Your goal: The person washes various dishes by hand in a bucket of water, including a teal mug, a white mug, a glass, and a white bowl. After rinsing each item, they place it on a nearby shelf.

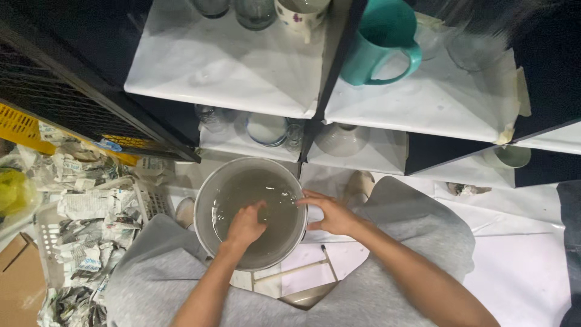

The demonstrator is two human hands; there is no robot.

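A round grey bucket (203, 200) of cloudy water stands between my knees. My left hand (245, 225) is dipped into the water, fingers curled; whether it holds anything under the surface is hidden. My right hand (330, 213) rests on the bucket's right rim, fingers spread over the edge. Grey trousers cover both legs on either side of the bucket.
A white shelf unit rises ahead, with a teal mug (381, 42), glasses (254, 12) and a flowered cup (299, 13) on top, and bowls (266, 128) below. Crumpled newspaper (85, 206) fills a crate at left. A cardboard box (18, 278) sits at bottom left.
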